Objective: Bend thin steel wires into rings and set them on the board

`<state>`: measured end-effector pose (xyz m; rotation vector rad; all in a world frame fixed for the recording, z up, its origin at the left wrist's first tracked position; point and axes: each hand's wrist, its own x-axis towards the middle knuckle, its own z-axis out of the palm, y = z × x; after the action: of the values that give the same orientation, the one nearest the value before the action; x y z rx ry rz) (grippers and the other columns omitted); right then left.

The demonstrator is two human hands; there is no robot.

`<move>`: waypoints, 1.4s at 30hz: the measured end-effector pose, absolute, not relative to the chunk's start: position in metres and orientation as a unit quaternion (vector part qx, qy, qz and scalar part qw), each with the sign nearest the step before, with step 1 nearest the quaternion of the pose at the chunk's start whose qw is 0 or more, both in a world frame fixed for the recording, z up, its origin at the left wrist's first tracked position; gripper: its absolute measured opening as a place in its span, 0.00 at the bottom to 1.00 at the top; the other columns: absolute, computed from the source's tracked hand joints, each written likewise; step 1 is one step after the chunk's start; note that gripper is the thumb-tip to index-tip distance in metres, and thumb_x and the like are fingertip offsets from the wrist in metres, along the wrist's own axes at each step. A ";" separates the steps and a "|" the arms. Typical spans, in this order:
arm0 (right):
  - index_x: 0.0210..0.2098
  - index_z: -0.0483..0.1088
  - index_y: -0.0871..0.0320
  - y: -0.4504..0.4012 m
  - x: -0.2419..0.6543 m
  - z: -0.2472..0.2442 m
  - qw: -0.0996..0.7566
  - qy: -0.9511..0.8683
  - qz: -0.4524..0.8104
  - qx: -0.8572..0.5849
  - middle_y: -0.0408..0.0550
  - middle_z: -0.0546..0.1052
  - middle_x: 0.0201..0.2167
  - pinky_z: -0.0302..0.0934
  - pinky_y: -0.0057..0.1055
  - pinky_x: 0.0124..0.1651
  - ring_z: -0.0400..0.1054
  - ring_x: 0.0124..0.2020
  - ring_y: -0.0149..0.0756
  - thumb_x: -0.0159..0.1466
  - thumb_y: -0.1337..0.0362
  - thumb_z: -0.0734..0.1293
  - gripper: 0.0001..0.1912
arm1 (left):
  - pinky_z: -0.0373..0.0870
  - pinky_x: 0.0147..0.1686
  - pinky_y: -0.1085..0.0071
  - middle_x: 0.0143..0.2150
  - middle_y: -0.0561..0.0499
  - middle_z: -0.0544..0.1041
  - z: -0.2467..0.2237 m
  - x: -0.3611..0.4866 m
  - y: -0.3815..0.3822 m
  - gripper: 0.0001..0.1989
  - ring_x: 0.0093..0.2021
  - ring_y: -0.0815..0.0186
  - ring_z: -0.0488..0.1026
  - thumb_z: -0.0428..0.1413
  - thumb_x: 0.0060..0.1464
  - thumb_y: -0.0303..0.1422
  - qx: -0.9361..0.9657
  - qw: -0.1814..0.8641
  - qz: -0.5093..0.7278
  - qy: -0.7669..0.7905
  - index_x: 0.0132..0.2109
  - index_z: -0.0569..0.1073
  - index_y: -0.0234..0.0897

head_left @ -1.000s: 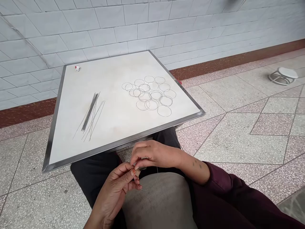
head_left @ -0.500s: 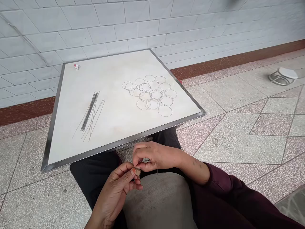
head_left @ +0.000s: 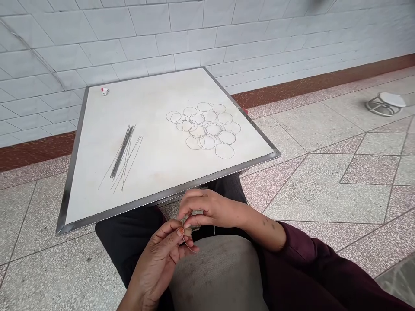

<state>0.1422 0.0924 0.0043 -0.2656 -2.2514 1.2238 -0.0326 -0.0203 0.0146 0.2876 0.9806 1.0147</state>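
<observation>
Below the table's near edge, my left hand (head_left: 162, 255) pinches a thin wire (head_left: 189, 247) between thumb and forefinger. My right hand (head_left: 204, 209) meets it there, its thumb and fingertips closed on the same wire close to the left thumb. One bent end of the wire curves out under the left fingers; another bit hangs below the right palm. A small tan piece shows between the hands, too covered to name. On the white table (head_left: 155, 99) lie a bundle of straight wires (head_left: 122, 151) at left and several overlapping wire rings (head_left: 207, 129) at right.
A small red-and-white object (head_left: 104, 91) sits near the table's far left corner. Metal edging (head_left: 162, 196) rims the tabletop. A tiled wall (head_left: 145, 39) stands behind it. On the floor to the right is a white-topped stool (head_left: 385, 103).
My right hand has shifted slightly up and left, its fingertips still against the left ones. The wire's lower end now curves more visibly beneath my left fingers. The things on the table stay put.
</observation>
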 end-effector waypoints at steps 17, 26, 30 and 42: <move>0.66 0.49 0.51 0.081 0.132 -0.009 0.342 -0.816 0.449 -0.125 0.55 0.66 0.59 0.57 0.42 0.63 0.61 0.60 0.43 0.47 0.58 0.81 0.56 | 0.76 0.36 0.73 0.37 0.51 0.76 0.016 -0.021 -0.020 0.08 0.36 0.68 0.75 0.67 0.48 0.31 0.083 0.674 0.595 0.430 0.37 0.80 0.37; 0.66 0.50 0.53 0.079 0.136 -0.005 0.340 -0.835 0.408 -0.144 0.56 0.70 0.56 0.60 0.42 0.60 0.63 0.58 0.43 0.50 0.57 0.80 0.52 | 0.74 0.33 0.74 0.39 0.51 0.75 0.019 -0.022 -0.019 0.04 0.31 0.71 0.73 0.66 0.50 0.29 0.093 0.670 0.597 0.432 0.33 0.79 0.36; 0.66 0.50 0.52 0.078 0.137 -0.007 0.340 -0.838 0.394 -0.165 0.54 0.70 0.56 0.59 0.42 0.60 0.63 0.57 0.43 0.51 0.55 0.79 0.51 | 0.76 0.35 0.74 0.38 0.51 0.75 0.018 -0.024 -0.018 0.05 0.31 0.71 0.73 0.67 0.49 0.28 0.070 0.667 0.603 0.432 0.34 0.79 0.34; 0.69 0.35 0.47 0.080 0.126 -0.029 0.371 -0.727 0.558 -0.153 0.60 0.55 0.67 0.48 0.48 0.68 0.52 0.68 0.50 0.34 0.53 0.84 0.75 | 0.78 0.41 0.73 0.38 0.51 0.79 0.012 -0.024 -0.014 0.13 0.36 0.68 0.77 0.71 0.38 0.25 -0.012 0.649 0.655 0.386 0.34 0.81 0.35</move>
<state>0.1258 0.0798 -0.0290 -0.3921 -1.8634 1.4313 -0.0243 -0.0138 0.0119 -0.0283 0.8781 1.4886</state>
